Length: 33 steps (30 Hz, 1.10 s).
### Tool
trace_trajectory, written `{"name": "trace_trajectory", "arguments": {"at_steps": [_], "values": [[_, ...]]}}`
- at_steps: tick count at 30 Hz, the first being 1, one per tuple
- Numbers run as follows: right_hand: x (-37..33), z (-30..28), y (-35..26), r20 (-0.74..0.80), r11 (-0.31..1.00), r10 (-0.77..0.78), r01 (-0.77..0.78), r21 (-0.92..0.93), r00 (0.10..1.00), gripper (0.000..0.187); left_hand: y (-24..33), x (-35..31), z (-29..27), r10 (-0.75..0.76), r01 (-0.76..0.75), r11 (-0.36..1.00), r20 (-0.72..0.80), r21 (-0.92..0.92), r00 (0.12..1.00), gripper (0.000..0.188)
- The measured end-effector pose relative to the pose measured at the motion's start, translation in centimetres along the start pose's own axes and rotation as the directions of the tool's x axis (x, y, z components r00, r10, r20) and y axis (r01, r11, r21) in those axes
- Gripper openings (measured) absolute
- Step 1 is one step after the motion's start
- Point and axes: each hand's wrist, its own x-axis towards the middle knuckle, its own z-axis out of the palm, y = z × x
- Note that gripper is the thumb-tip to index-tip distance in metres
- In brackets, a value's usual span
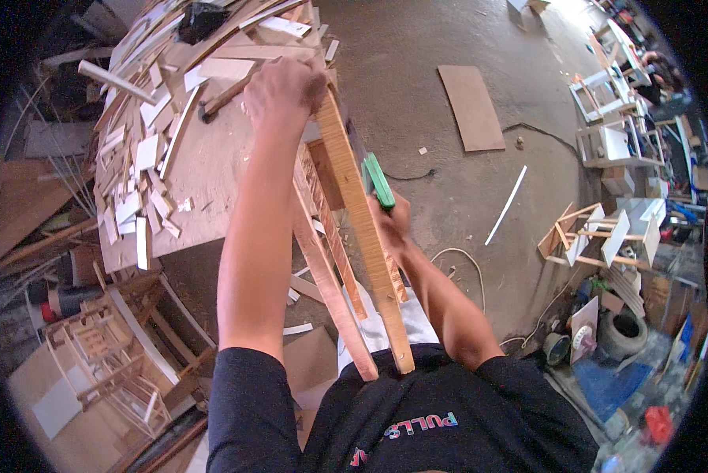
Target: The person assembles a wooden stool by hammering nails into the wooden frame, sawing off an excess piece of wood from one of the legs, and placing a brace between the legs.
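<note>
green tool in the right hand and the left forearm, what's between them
In the head view, the wooden frame lies between the green tool and the left forearm.

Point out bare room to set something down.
Tabletop: mostly bare stretch between the offcuts and the left forearm. Floor: free between the brown board and the white strip. Crowded: tabletop's left and far sides, under offcuts; floor's right side, with white furniture.
</note>
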Motion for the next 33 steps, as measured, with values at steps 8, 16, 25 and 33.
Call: {"name": "trace_trajectory", "arguments": {"at_steps": [8, 16, 25, 33], "values": [[-2.1, -3.2, -1.5, 0.017, 0.976, -0.096, 0.097, -0.196, 0.995, 0.032, 1.0, -0.3, -0.3, -0.030, 0.030, 0.994, 0.002, 0.101, 1.000, 0.053], [-0.6, -4.2, -6.0, 0.055, 0.981, -0.033, 0.043, -0.189, 0.998, 0.030, -0.4, 0.8, 1.3, 0.088, -0.085, 0.988, -0.013, 0.130, 0.996, 0.058], [-1.6, -3.2, -5.9, 0.051, 0.970, -0.069, 0.079, -0.232, 0.996, 0.023, 2.9, -0.5, 0.3, 0.051, -0.055, 0.993, 0.035, 0.106, 0.998, 0.052], [-1.5, -3.4, -7.5, 0.043, 0.960, 0.068, -0.053, -0.273, 0.997, 0.029, 2.0, 0.3, 0.2, 0.104, -0.111, 0.990, 0.083, 0.088, 0.991, 0.052]]}}
